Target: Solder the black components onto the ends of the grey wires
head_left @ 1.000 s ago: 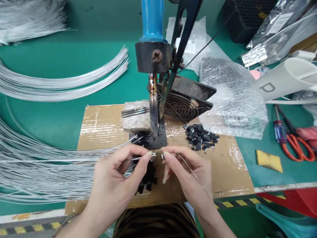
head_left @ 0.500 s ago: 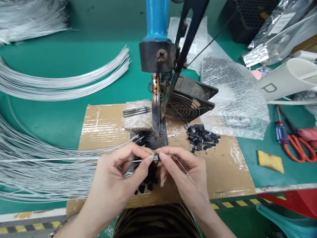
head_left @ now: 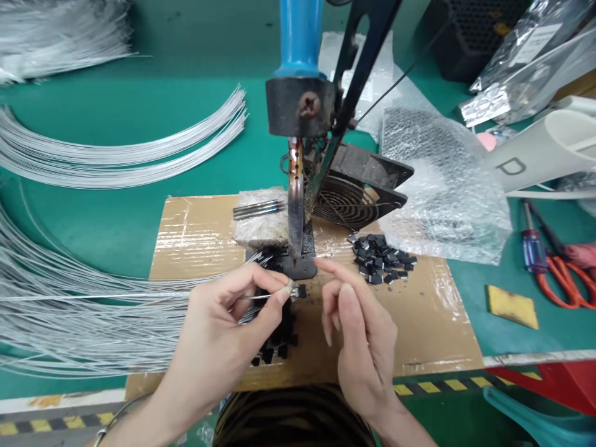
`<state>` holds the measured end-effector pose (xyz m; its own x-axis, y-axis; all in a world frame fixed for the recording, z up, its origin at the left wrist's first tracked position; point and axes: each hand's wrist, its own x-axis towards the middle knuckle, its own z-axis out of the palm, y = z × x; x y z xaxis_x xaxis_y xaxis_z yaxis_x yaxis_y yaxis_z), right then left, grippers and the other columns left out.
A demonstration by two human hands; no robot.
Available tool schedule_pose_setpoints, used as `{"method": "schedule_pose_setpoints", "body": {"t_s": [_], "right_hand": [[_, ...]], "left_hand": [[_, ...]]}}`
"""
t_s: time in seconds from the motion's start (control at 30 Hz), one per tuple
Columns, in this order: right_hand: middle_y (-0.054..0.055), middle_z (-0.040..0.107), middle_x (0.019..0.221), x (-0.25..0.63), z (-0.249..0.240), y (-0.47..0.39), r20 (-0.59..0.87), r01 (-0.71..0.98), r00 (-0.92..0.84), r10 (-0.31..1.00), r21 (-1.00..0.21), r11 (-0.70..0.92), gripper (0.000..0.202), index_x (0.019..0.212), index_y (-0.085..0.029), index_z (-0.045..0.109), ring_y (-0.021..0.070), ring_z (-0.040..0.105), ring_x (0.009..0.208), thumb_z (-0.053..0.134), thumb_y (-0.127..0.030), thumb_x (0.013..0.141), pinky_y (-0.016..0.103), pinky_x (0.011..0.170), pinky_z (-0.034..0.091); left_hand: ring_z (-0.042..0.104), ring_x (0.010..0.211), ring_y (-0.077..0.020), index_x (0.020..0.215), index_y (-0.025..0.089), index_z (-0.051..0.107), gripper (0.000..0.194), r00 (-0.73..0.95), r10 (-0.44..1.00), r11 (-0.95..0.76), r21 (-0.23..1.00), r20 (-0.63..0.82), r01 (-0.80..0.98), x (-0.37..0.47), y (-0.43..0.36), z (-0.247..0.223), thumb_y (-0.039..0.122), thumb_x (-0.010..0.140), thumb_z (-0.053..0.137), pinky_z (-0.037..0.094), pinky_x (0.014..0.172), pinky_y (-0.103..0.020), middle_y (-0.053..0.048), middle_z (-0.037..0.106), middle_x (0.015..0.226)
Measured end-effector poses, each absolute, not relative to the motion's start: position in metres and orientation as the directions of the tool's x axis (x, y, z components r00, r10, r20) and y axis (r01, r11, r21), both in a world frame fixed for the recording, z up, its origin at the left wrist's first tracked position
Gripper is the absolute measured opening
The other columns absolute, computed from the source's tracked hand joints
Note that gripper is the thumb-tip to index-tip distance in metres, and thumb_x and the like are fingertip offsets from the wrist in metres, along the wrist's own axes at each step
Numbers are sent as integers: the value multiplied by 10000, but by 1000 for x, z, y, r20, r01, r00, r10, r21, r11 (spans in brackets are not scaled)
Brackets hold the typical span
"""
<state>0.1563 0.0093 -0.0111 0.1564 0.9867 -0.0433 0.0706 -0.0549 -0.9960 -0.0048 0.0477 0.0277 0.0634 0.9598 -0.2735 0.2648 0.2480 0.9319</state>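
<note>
My left hand [head_left: 233,323] pinches the end of a thin grey cable between thumb and forefinger. On that end a small metal connector with a black tip [head_left: 298,291] sticks out to the right of the fingertips, just below the soldering iron's tip [head_left: 295,248]. My right hand [head_left: 365,329] is apart from the connector, its forefinger stretched toward the iron's base and its other fingers curled by the thumb. Whatever it holds, if anything, is hidden. Black pieces on cable ends [head_left: 279,335] lie under and beside my left hand.
Blue-handled iron [head_left: 300,37] hangs from a black stand. Behind it is a fan [head_left: 354,192]. Loose black parts [head_left: 382,257] lie on the cardboard [head_left: 433,323]. Grey cables [head_left: 84,310] spread left. At right are a yellow sponge [head_left: 512,306], red-handled scissors [head_left: 561,282] and bubble wrap [head_left: 433,180].
My right hand has drawn away from the connector to the right, and the thin wire that hung from it no longer shows clearly. My left hand keeps its pinch, nearly in place.
</note>
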Motion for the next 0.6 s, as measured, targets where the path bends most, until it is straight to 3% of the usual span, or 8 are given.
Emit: {"method": "schedule_pose_setpoints", "body": {"t_s": [0.1, 0.2, 0.3, 0.4, 0.47, 0.6], "right_hand": [[-39, 591, 728, 156, -10, 8, 2, 135, 195, 981, -991, -25, 379, 1447, -332, 557, 133, 578, 614, 383, -276, 1115, 294, 654, 502], [-57, 610, 693, 159, -9, 8, 24, 176, 160, 987, -984, -5, 388, 1475, -292, 452, 142, 537, 554, 406, -245, 1093, 299, 602, 463], [-49, 563, 722, 165, -9, 8, 24, 223, 183, 983, -975, -17, 129, 1156, -259, 540, 136, 493, 568, 446, -232, 1072, 290, 573, 401], [-37, 491, 759, 172, -8, 8, 36, 234, 166, 985, -972, -3, 207, 876, -244, 491, 133, 469, 637, 440, -196, 1071, 288, 616, 395], [-15, 529, 840, 175, -6, 9, 29, 184, 97, 995, -983, 11, 215, 866, -237, 502, 143, 528, 745, 455, -186, 1070, 290, 699, 445], [44, 655, 1211, 175, 0, 15, -1, 83, 12, 1000, -997, -2, 151, 888, -236, 555, 203, 625, 1181, 587, -174, 1023, 356, 1025, 481]], "left_hand": [[676, 746, -107, 782, 195, 731, 100, 91, 962, 222, 930, -259, 294, -6, 50, 27, 213, 879, 741, 517, 682, -168, -4, 804, 901], [678, 740, -110, 792, 198, 735, 95, 78, 964, 223, 929, -256, 294, -8, 51, 25, 223, 883, 739, 519, 679, -177, -6, 804, 907], [684, 729, -116, 799, 202, 741, 102, 70, 964, 222, 919, -258, 327, -9, 52, 24, 248, 891, 736, 506, 646, -185, -9, 806, 909], [697, 732, -120, 808, 205, 745, 93, 64, 965, 217, 914, -253, 343, -9, 53, 24, 253, 887, 740, 496, 620, -185, -11, 812, 918], [703, 742, -117, 802, 205, 744, 83, 62, 968, 210, 922, -243, 326, -8, 54, 24, 237, 879, 744, 511, 646, -177, -6, 812, 908], [717, 778, -118, 781, 201, 730, 104, 76, 965, 219, 932, -251, 290, -5, 57, 26, 238, 876, 751, 539, 706, -168, 0, 808, 885]]}}
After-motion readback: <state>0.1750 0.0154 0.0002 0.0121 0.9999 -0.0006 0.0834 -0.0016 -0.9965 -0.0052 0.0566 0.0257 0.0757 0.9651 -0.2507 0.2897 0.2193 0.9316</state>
